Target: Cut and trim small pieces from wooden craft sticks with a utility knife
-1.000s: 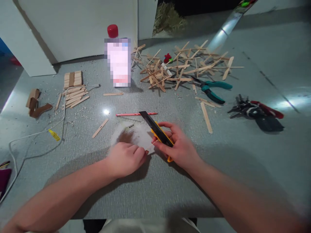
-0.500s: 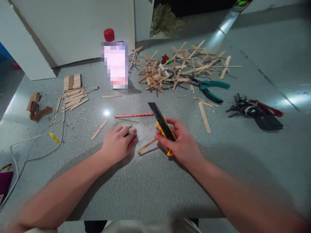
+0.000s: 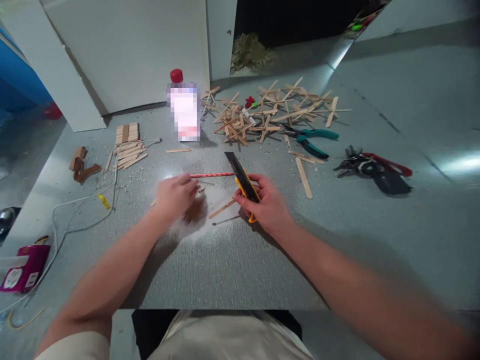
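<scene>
My right hand (image 3: pixel 268 200) is closed around a yellow and black utility knife (image 3: pixel 244 181), its dark blade end pointing up and away. Thumb and fingers of that hand also pinch a wooden craft stick (image 3: pixel 222 208) that slants down to the left. Motion smears my left hand (image 3: pixel 176 194), so its fingers do not show clearly. It hovers by the left end of a red patterned pencil (image 3: pixel 213 175), which lies crosswise; whether it touches the pencil I cannot tell. A small dark metal piece (image 3: pixel 202 190) lies between the hands.
Joined craft sticks (image 3: pixel 236 125) pile up at the back, beside teal-handled pliers (image 3: pixel 315 142). Keys (image 3: pixel 371 170) lie at right. Bundled sticks (image 3: pixel 127 134), brown cardboard (image 3: pixel 84 165) and a white cable (image 3: pixel 114 185) are at left. A red-capped bottle (image 3: pixel 176 76) stands behind.
My left hand has moved away from the right hand, up to the pencil's left end. The right hand keeps the knife and stick. The view has shifted, showing more of the table's front edge.
</scene>
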The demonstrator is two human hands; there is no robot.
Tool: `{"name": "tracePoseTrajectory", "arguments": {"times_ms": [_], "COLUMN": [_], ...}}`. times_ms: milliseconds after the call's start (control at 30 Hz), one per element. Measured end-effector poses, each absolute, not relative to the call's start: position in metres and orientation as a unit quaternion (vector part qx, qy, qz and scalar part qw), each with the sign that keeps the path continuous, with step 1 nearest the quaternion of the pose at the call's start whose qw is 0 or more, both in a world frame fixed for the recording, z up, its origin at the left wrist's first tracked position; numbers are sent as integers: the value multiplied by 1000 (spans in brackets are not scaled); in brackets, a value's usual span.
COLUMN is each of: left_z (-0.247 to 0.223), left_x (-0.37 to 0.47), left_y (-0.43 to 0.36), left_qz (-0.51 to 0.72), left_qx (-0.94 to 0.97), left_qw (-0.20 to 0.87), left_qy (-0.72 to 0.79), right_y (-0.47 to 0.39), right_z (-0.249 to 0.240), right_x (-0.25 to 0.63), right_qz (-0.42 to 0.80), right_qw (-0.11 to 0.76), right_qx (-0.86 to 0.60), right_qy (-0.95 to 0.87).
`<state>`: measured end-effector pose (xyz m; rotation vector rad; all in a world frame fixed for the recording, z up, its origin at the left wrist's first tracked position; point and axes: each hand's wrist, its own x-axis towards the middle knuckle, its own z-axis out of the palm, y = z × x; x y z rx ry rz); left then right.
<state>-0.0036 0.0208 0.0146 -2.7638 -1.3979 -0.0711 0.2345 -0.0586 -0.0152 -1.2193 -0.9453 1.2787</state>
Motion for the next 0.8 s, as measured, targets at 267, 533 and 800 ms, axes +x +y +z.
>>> {"name": "tracePoseTrajectory", "arguments": {"times_ms": [267, 533, 800], "left_z": [62, 56, 29], "left_x": [-85, -42, -6], "left_y": [46, -35, -66], "left_qz": [-131, -160, -247], "left_qx": [-749, -835, -854], "left_qw": [106, -33, -220], "left_qy": [-641, -526, -402], "right_y": [-64, -75, -77], "right_z": [-19, -18, -18], "right_x": [235, 231, 231], "right_qz": [539, 534, 531], "right_qw": [551, 537, 517], "right_qx": [-454, -410, -399], "right_qy": [-448, -508, -541]}}
